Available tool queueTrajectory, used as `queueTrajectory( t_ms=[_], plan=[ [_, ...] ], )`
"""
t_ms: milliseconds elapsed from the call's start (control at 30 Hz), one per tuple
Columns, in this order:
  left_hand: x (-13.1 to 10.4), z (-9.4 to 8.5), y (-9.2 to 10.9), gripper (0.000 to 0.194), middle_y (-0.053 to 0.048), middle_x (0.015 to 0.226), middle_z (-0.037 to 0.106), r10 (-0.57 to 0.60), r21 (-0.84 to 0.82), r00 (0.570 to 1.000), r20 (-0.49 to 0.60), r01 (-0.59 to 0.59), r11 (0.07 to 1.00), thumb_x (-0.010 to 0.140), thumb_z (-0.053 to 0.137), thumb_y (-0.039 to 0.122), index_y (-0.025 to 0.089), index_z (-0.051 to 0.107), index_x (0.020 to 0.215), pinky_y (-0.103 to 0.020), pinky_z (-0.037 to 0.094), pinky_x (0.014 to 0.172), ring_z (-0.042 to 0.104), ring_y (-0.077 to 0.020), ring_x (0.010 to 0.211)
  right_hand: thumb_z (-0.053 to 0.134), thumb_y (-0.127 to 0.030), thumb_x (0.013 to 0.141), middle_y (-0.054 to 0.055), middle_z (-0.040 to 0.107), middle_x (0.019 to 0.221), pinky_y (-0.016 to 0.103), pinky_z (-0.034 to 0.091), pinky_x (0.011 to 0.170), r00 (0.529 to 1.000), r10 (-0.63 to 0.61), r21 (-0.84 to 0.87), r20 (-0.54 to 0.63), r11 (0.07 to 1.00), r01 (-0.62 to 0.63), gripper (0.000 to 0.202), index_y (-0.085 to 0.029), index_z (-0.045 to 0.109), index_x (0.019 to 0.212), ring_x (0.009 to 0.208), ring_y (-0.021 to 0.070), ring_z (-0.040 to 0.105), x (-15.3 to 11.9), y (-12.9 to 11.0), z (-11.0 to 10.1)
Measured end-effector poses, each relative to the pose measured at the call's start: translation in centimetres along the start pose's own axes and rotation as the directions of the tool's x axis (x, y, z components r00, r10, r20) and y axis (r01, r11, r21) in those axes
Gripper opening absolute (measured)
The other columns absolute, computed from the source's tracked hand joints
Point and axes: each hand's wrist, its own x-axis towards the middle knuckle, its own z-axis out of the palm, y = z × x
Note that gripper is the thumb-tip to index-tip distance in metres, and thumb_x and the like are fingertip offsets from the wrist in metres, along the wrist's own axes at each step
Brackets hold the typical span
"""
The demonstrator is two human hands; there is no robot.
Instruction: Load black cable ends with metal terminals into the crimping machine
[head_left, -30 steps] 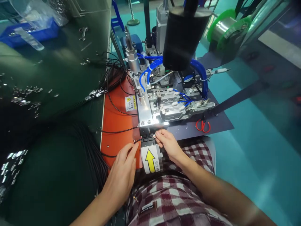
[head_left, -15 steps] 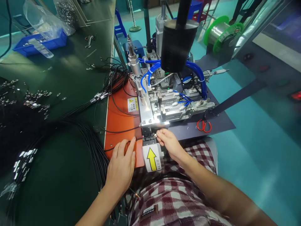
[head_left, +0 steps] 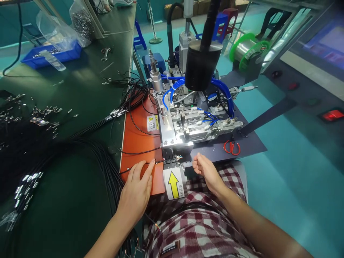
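My left hand (head_left: 137, 190) lies flat on the orange plate (head_left: 139, 143), fingers stretched out, with the fingertips against a black cable (head_left: 159, 162). That cable runs rightward across a small black fixture (head_left: 171, 163), and its bared end of fine coloured wires (head_left: 179, 157) sticks out on the far side. Just right of the wires, clear of them, my right hand (head_left: 208, 172) is held in the air with its fingers curled together. Whether a small thing is inside those fingers is hidden. Below the fixture sits a white label with a yellow arrow (head_left: 173, 183).
A machine with metal cylinders (head_left: 197, 130) and blue air hoses stands behind the fixture. Red-handled scissors (head_left: 232, 147) lie on its dark base. Bundled black cables (head_left: 99, 154) cover part of the green table at left. A green spool (head_left: 248, 52) is mounted at the back right.
My right hand has moved off the cable end to the right, leaving the coloured wires exposed. My left hand stays on the cable. The view has shifted slightly.
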Motion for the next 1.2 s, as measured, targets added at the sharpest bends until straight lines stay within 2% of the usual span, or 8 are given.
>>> queueTrajectory(
  t_ms=[200,400,533,633,733,867,1000,1200],
  plan=[
    [0.4,-0.4,-0.1,0.048,-0.014,0.133,0.045,-0.027,-0.048,0.999,0.031,0.029,0.998,0.095,0.035,0.026,0.023,0.036,0.144,-0.049,0.046,0.097,0.043,-0.0307,0.124,0.065,-0.063,0.069,-0.004,0.051,0.059,0.025,0.030,0.046,0.997,0.031,-0.025,-0.070,0.999,-0.032,0.046,-0.018,0.054,0.076,0.046,0.0099,0.041,-1.3,1.9,-3.1],
    [4.5,-0.9,-0.7,0.048,-0.017,0.144,0.038,-0.031,-0.164,0.998,0.053,0.039,0.986,0.097,0.030,0.028,0.009,0.038,0.140,-0.050,0.034,0.110,0.035,-0.0291,0.134,0.066,-0.064,0.067,-0.004,0.050,0.059,0.025,0.030,0.048,0.996,0.049,-0.063,-0.068,0.997,-0.053,0.048,-0.018,0.055,0.076,0.047,0.0099,0.040,-1.9,3.1,-3.6],
    [5.1,-3.0,-1.8,0.042,-0.013,0.141,0.043,0.020,-0.221,0.998,0.064,-0.005,0.975,0.097,0.029,0.024,0.014,0.044,0.135,-0.043,0.036,0.110,0.040,-0.0232,0.131,0.066,-0.061,0.070,-0.004,0.048,0.059,0.026,0.029,0.047,0.998,-0.008,-0.135,-0.062,0.991,0.000,0.043,-0.020,0.054,0.072,0.048,0.0108,0.036,-3.5,1.7,-4.5],
    [2.8,-6.0,-2.6,0.031,-0.010,0.124,0.054,0.150,-0.321,0.980,0.129,-0.102,0.941,0.097,0.033,0.022,0.019,0.055,0.119,-0.033,0.046,0.096,0.054,-0.0182,0.114,0.057,-0.051,0.084,-0.002,0.051,0.061,0.027,0.034,0.051,0.985,-0.008,-0.444,0.175,0.892,0.086,0.031,-0.022,0.061,0.074,0.053,0.0138,0.042,-6.0,-0.2,-4.2],
    [0.1,-8.0,-2.9,0.019,-0.007,0.110,0.057,0.353,-0.315,0.884,0.306,-0.256,0.914,0.092,0.047,0.020,0.022,0.060,0.105,-0.033,0.048,0.089,0.055,-0.0196,0.105,0.050,-0.039,0.090,0.002,0.064,0.072,0.027,0.038,0.056,0.803,0.218,-0.582,0.555,0.791,0.187,0.026,-0.023,0.068,0.081,0.064,0.0166,0.054,-8.4,-0.7,-1.4],
    [-1.5,-7.4,-2.7,0.017,-0.007,0.102,0.058,0.446,-0.210,0.839,0.312,-0.397,0.894,0.090,0.046,0.012,0.021,0.061,0.093,-0.035,0.047,0.087,0.052,-0.0212,0.103,0.056,-0.033,0.086,-0.001,0.064,0.063,0.026,0.029,0.051,0.657,0.236,-0.594,0.716,0.701,0.396,0.021,-0.021,0.067,0.072,0.056,0.0137,0.051,-9.7,1.0,4.1],
    [-0.7,-6.1,-2.3,0.015,-0.004,0.086,0.060,0.444,-0.250,0.882,0.158,-0.399,0.882,0.094,0.041,0.012,0.018,0.054,0.091,-0.031,0.046,0.077,0.054,-0.0159,0.081,0.044,-0.024,0.092,0.000,0.059,0.060,0.028,0.030,0.053,0.670,0.020,-0.542,0.742,0.607,0.582,0.030,-0.019,0.058,0.065,0.055,0.0141,0.051,-9.5,-0.3,5.1],
    [1.1,-5.4,0.8,0.023,-0.005,0.096,0.061,0.308,-0.494,0.949,-0.070,-0.302,0.815,0.093,0.042,0.008,0.019,0.050,0.112,-0.023,0.047,0.076,0.057,-0.0128,0.086,0.055,-0.032,0.089,-0.001,0.060,0.065,0.028,0.038,0.053,0.852,-0.226,-0.618,0.472,0.604,0.503,0.016,-0.023,0.060,0.077,0.057,0.0148,0.053,-8.6,-6.1,1.9]
  ],
)
